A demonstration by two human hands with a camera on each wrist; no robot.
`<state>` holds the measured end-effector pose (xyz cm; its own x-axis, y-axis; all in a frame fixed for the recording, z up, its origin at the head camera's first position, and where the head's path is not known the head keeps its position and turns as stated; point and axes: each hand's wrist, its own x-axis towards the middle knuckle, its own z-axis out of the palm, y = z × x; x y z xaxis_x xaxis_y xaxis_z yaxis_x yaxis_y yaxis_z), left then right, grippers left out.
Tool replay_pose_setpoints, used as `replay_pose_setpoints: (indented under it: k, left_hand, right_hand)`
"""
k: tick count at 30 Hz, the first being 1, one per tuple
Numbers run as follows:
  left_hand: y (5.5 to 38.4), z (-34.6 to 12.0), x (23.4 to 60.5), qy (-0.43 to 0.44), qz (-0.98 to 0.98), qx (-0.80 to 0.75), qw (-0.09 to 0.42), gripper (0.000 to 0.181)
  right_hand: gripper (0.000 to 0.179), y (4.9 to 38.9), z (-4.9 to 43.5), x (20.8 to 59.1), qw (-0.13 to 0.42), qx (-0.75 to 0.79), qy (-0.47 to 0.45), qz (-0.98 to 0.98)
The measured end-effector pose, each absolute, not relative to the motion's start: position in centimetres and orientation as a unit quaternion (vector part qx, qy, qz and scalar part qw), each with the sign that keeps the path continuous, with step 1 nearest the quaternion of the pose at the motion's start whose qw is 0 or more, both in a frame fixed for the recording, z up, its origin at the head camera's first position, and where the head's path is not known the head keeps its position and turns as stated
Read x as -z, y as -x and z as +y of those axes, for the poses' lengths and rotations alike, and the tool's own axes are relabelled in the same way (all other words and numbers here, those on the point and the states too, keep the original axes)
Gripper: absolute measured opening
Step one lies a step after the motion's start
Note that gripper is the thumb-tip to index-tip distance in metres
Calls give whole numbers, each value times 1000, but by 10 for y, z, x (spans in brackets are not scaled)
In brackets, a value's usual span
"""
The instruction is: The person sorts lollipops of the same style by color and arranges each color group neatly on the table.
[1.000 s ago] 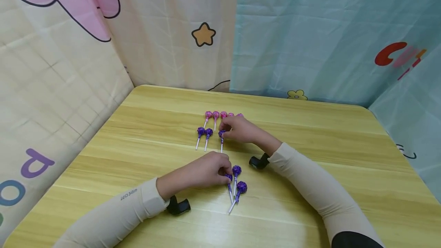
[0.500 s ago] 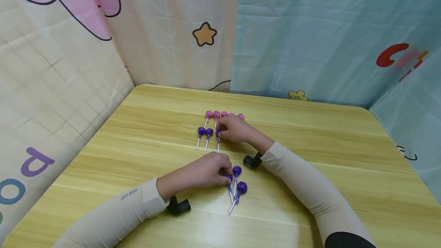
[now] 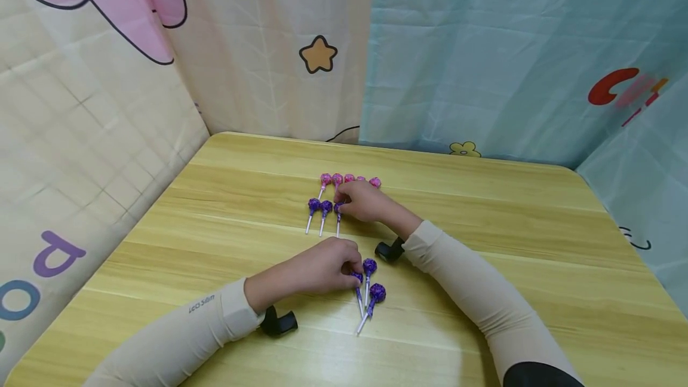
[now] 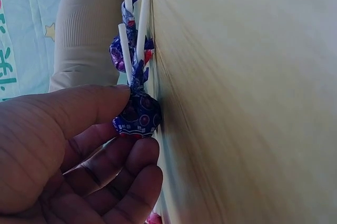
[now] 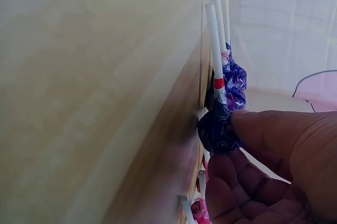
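In the head view my right hand (image 3: pixel 362 200) pinches a purple-wrapped lollipop (image 5: pixel 218 132) by its candy head, thumb on one side and fingers on the other. Its white stick points toward me. Just left of it lie two more purple lollipops (image 3: pixel 325 206), sticks the same way. Nearer to me, my left hand (image 3: pixel 328 264) pinches another purple lollipop (image 4: pixel 138 113) by the head between thumb and fingers. Beside that one lie two further purple lollipops (image 3: pixel 377 292), one slanted, their sticks converging.
A row of pink lollipops (image 3: pixel 325 178) lies behind the purple ones, partly covered by my right hand. The wood-grain table (image 3: pixel 215 255) is bounded by printed curtains (image 3: pixel 467 46) at the back and sides. Black wrist cameras (image 3: pixel 278 321) jut below both wrists.
My right hand has slid a short way left with its purple lollipop, bringing it closer to the two beside it. My left hand has stayed in place.
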<state>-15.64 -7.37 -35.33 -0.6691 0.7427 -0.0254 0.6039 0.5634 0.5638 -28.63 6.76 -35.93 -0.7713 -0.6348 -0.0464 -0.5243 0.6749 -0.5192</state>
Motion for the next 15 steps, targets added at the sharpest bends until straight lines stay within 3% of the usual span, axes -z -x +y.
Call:
replay_pose_setpoints:
  k: [15]
  left_hand:
    - [155,-73,351,-372,878,-265,142,7]
  right_hand:
    - [5,287,65,360,106,249,315,910]
